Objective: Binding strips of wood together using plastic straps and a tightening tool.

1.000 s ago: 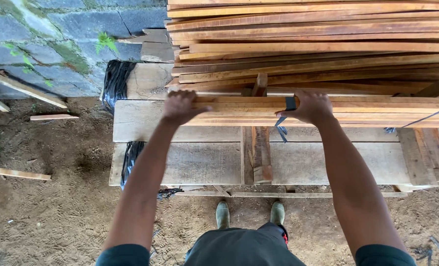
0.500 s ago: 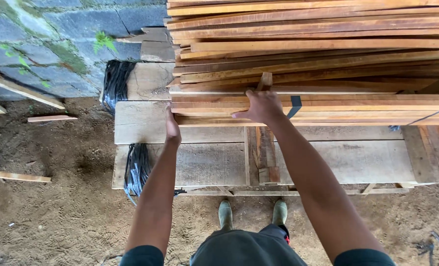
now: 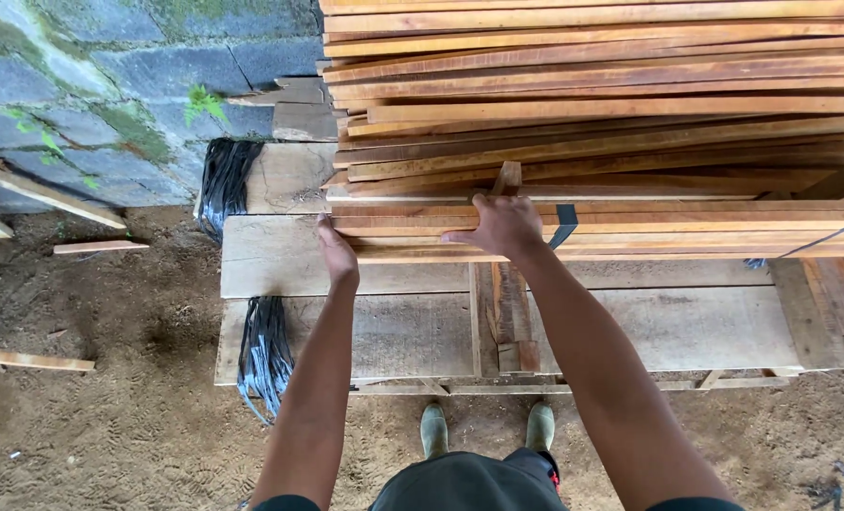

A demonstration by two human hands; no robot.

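The person is standing at a low wooden platform [image 3: 630,326] of wide pale planks, looking down over both outstretched arms. The left hand [image 3: 337,254] is pressing edge-on against the left end of a strapped bundle of thin reddish slats [image 3: 649,229], fingers straight and held together, so its grip is flat rather than closed around anything. The right hand [image 3: 502,225] is lying on top of the same bundle, a little to the right of that end, palm down with the fingers curled loosely over the upper slats; it is resting there, and whether it is truly clasping a slat cannot be told. The bundle is lying along the platform from the left hand out past the right edge of view, with a dark strap [image 3: 564,225] crossing it just right of the right hand. Beyond it, a tall loose stack of longer slats [image 3: 611,85] is filling the far right. Two hanks of black strapping [image 3: 263,364] are hanging off the platform's left end. The person's green boots [image 3: 486,428] are showing on the dirt ground [image 3: 91,426], and a stone wall [image 3: 110,85] is rising at far left.
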